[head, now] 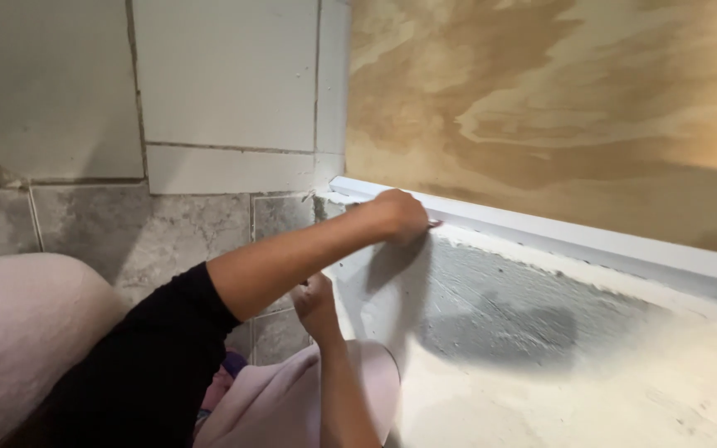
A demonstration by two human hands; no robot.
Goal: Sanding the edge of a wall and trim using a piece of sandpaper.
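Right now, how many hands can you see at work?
2. The left hand is up against the white trim below the plywood wall. The right hand is lower, at the plastered surface's near edge.

**Warm light from the right, soft shadows, mild blur**

Moderately bright indoor scene. Warm light glows on the plywood panel [558,99] at the upper right, fading leftward to dimmer grey tiles [226,75]. The raised hand [398,217] casts a broad, soft-edged shadow on the plastered surface [541,365] below. Focus is slightly soft throughout; nearby clothing looks blurred.
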